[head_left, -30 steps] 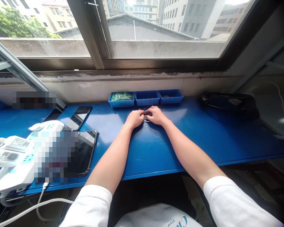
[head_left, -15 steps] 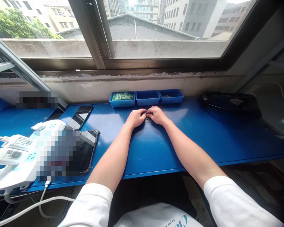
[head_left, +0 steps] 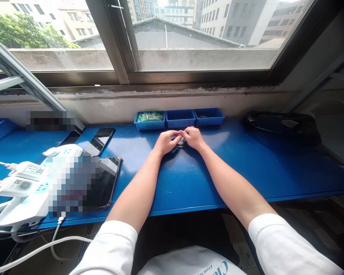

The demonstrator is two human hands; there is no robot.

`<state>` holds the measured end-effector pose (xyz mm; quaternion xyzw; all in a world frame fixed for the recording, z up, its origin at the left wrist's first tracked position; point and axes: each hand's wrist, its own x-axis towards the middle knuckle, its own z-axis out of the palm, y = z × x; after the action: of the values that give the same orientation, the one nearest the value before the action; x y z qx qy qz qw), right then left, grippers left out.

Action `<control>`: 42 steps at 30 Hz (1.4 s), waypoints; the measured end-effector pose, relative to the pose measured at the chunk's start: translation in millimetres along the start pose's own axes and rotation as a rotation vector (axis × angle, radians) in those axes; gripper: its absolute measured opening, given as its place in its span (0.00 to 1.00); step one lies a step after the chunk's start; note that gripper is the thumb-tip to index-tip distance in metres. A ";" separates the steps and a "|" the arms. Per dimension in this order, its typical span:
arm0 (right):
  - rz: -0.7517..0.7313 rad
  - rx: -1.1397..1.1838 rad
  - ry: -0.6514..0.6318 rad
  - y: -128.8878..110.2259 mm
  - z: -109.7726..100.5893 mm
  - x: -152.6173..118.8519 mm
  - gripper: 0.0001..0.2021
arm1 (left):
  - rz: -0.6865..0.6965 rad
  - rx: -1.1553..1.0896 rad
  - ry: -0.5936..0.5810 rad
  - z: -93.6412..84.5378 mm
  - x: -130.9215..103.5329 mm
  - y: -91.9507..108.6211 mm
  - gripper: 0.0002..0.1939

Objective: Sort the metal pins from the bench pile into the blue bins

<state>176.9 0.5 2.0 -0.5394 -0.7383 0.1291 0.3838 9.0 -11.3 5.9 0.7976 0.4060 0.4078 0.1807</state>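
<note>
At the far left, a blue tray [head_left: 0,130] lies on the blue counter [head_left: 186,187], beyond the white power strip [head_left: 27,212]. Two white chargers [head_left: 31,170] are plugged into the strip, and a white cable [head_left: 54,243] runs below the counter's front edge. A slanted metal frame [head_left: 31,86] stands behind. To the right of the strip, a dark phone [head_left: 102,139] lies flat; nearer the front edge lies a larger dark device [head_left: 112,173], partly hidden by pixelation.

Near the middle of the counter, the left hand [head_left: 165,143] is positioned over the left side of a small dark and metallic item [head_left: 181,142], fingers bent inward. The item is on or just above the counter; its exact form and its contact with the surface cannot be determined. The right hand [head_left: 194,138] covers the right side of the item, and the fingertips of both hands converge above it. For each hand, whether the grip is clamped on the item or merely resting against it cannot be told.

Behind the hands, three blue bins stand in a row: the left bin [head_left: 150,125] contains green packets [head_left: 150,116], the middle bin [head_left: 180,123] has contents too dark to identify, and the right bin [head_left: 210,121] contains small dark parts. At the right, a black object [head_left: 283,128] rests toward the rear of the counter.
</note>
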 end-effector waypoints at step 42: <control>0.034 0.486 0.119 -6.6 -4.0 -0.2 0.26 | -0.080 0.071 0.276 2.1 5.5 -11.7 0.16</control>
<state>175.2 -3.1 8.6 -0.4503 -0.6522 0.2774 0.5431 6.7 0.2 0.2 0.7231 0.4728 0.4912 0.1110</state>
